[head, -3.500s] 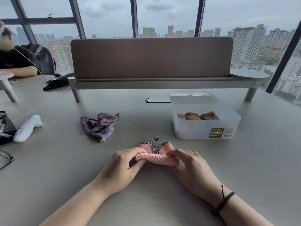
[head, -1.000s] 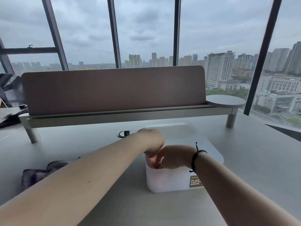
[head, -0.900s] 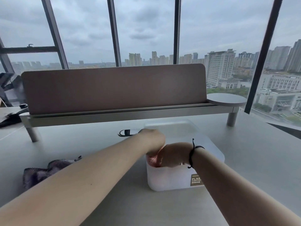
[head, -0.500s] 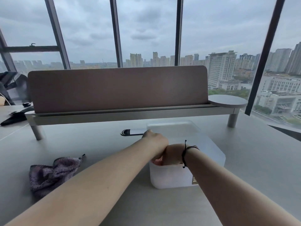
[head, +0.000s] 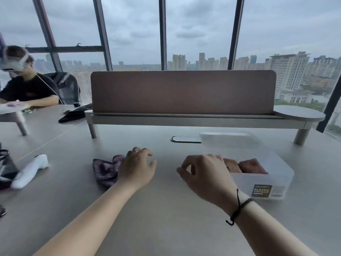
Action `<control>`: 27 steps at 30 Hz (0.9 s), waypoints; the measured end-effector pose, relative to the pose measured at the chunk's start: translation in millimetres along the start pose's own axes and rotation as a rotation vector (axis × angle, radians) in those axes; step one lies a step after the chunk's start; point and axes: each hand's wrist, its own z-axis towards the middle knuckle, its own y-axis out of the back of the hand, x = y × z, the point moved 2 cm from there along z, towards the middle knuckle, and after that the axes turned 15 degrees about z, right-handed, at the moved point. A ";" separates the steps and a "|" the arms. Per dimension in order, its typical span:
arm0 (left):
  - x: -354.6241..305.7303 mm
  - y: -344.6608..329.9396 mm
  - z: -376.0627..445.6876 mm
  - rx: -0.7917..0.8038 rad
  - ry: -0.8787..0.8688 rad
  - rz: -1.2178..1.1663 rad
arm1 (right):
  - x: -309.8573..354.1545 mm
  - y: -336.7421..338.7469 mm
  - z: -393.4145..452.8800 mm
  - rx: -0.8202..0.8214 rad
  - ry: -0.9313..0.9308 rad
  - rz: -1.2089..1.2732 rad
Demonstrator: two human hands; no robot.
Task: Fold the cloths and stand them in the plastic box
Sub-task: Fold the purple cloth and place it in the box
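A crumpled purple cloth (head: pixel 106 169) lies on the table left of centre. My left hand (head: pixel 137 167) hovers over its right edge, fingers spread, holding nothing. The translucent plastic box (head: pixel 265 183) stands at the right with folded cloths upright inside: an orange-brown one (head: pixel 231 165), a reddish one (head: pixel 251 166) and a sliver of pink (head: pixel 219 157) behind my right hand. My right hand (head: pixel 204 173) is just left of the box, fingers loosely curled and empty.
A brown desk divider on a grey shelf (head: pixel 182 93) runs across the back. The box lid (head: pixel 227 138) lies behind the box, beside a cable slot (head: pixel 184 139). A white handheld device (head: pixel 30 170) and a dark basket (head: pixel 5 169) sit at the left. Another person (head: pixel 24 84) sits far left.
Both hands have come out of the box, leaving the pink cloth inside. My left hand moved left to the purple cloth; the view swung left and down.
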 end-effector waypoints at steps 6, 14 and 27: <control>71.3 -23.7 -36.4 0.067 0.146 0.159 | 10.3 -94.9 -31.5 0.178 0.017 0.139; 47.1 -3.6 -70.9 0.117 -0.203 -0.385 | -6.3 -98.2 -45.4 0.206 -0.017 0.126; 11.8 8.5 -92.3 0.320 -0.484 -0.653 | -18.2 -55.3 -68.7 0.170 -0.197 0.637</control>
